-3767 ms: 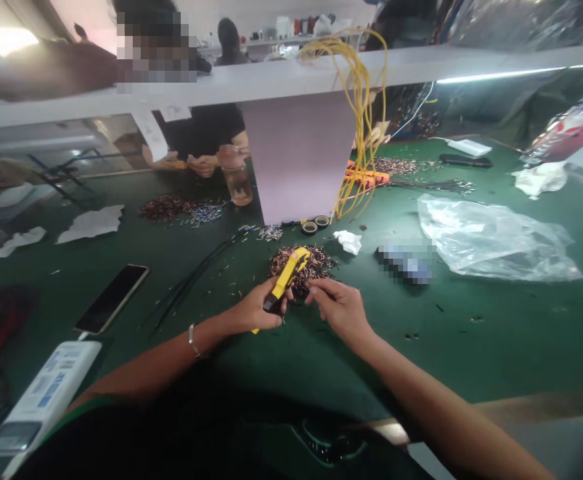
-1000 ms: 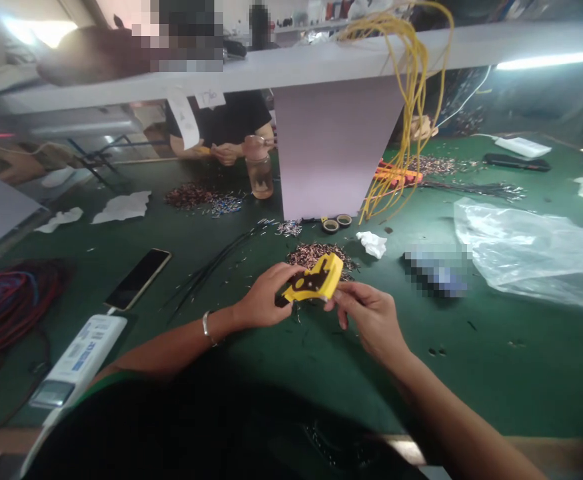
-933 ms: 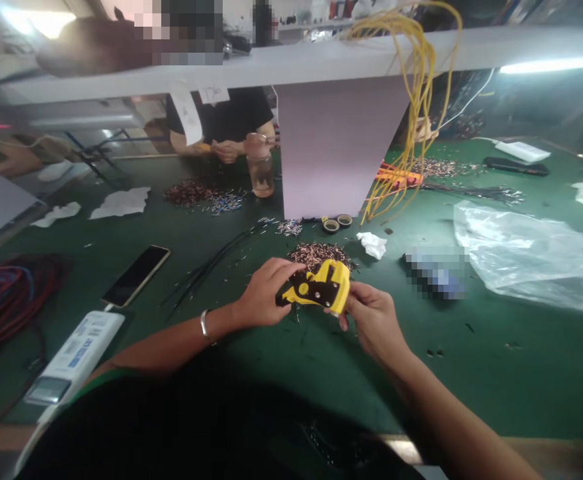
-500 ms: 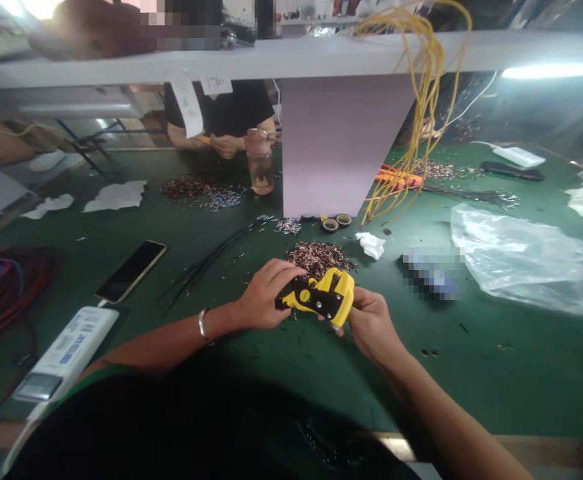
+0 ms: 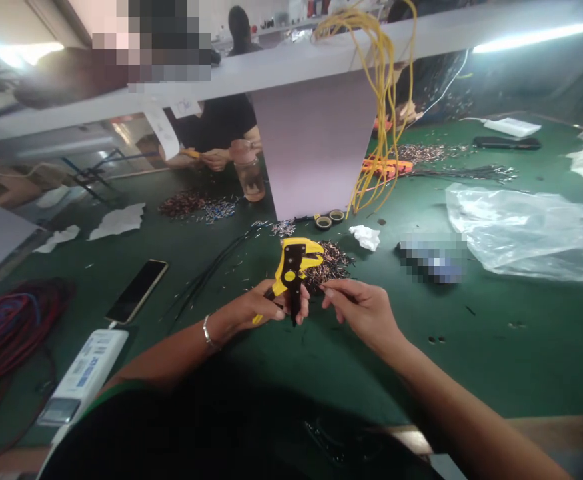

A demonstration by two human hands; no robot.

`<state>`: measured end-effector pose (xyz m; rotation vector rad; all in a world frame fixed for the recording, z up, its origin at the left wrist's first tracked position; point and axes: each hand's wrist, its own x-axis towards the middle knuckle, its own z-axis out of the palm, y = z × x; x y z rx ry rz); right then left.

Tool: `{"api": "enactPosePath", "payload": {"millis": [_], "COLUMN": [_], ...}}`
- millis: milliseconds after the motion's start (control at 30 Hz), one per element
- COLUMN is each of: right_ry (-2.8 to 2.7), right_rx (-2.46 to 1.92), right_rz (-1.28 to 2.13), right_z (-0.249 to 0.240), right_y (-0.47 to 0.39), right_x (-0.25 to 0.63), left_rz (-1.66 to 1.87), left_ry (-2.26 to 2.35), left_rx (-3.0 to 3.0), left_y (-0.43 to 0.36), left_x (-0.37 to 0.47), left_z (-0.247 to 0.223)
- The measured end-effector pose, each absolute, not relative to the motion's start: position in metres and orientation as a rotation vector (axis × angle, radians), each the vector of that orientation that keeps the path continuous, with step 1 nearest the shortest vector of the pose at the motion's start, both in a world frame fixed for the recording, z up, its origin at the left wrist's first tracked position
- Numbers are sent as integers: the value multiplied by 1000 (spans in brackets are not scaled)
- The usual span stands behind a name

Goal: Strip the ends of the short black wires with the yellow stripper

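Observation:
My left hand (image 5: 266, 303) is closed around the handles of a yellow and black wire stripper (image 5: 291, 267), whose jaws point up and to the right. Behind the tool lies a heap of short copper-ended wire pieces (image 5: 334, 261), partly covered by it. At the near edge of this heap, my right hand (image 5: 364, 307) has its thumb and forefinger pinched together. A tiny dark tip shows at those fingertips and looks like a short wire; most of it is hidden. The two hands are apart.
Black tape rolls (image 5: 324, 222) and crumpled tissue (image 5: 365, 237) lie beyond the heap. A phone (image 5: 138, 290), power strip (image 5: 86, 377) and coiled red cable (image 5: 11, 333) are left. Yellow wires (image 5: 384, 87) hang from the shelf. A plastic bag (image 5: 526, 233) lies right. A co-worker sits opposite.
The wire stripper has turned from pointing right to pointing up and moved left. My right hand has come away from its jaws to the heap's edge. The camera view has tilted.

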<state>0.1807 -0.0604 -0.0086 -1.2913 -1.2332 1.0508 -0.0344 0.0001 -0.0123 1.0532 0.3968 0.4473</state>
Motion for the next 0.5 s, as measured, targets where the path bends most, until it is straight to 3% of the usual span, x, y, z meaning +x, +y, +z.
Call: {"api": "enactPosePath", "payload": {"millis": [500], "right_ry": [-1255], "right_rx": [-1241], "right_rz": [816], "right_z": [-1], "right_y": [-57], "right_x": [194], "left_rz": [348], "left_ry": [301], "left_rx": [919], "left_y": [11], "left_x": [-41], "left_z": [-18]}}
